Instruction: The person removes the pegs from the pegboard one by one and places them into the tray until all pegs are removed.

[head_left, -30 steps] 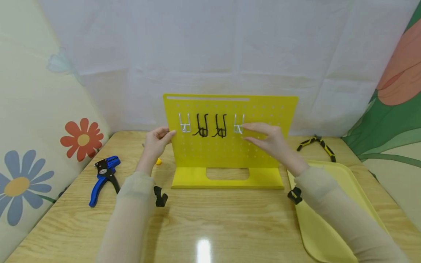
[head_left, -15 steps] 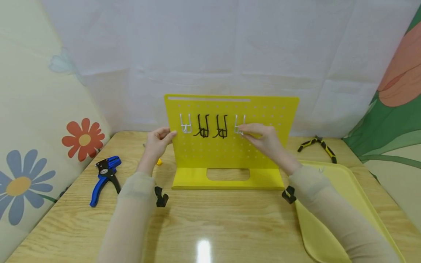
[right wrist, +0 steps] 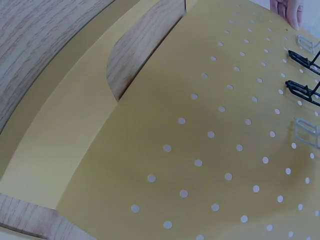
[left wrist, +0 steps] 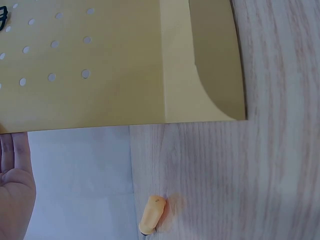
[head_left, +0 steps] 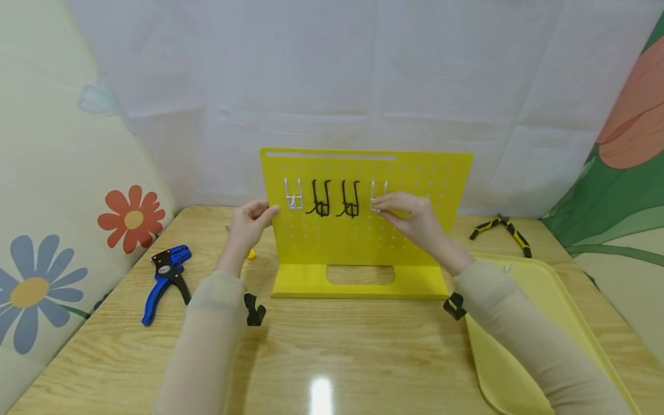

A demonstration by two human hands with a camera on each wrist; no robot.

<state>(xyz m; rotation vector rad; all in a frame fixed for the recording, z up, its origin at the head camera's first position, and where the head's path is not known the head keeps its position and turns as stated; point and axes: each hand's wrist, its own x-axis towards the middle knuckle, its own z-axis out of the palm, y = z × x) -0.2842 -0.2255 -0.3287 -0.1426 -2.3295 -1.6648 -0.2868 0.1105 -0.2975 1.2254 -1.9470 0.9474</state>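
A yellow pegboard (head_left: 332,253) stands upright on its own base. My left hand (head_left: 245,229) pinches its left edge, thumb in front and fingers behind; in the left wrist view part of that hand (left wrist: 15,200) shows below the edge. Four wire hooks hang in one row: a white hook (head_left: 293,202) at left, a black hook (head_left: 321,207), another black hook (head_left: 350,207), and a white hook (head_left: 372,202) at right. My right hand (head_left: 415,216) pinches this right white hook near its lower part, covering some of it. The right hand is out of sight in the right wrist view.
A blue and black wire stripper (head_left: 162,279) lies at left. Behind the left wrist sits an orange-handled item (left wrist: 152,215), partly hidden in the head view. At right are a yellow tray (head_left: 539,288), under the right sleeve, and black-and-yellow pliers (head_left: 516,236).
My right thumb and fingers, spread apart beside the right white hook a second ago, have moved slightly left and closed on it. The left hand has kept its hold on the pegboard edge.
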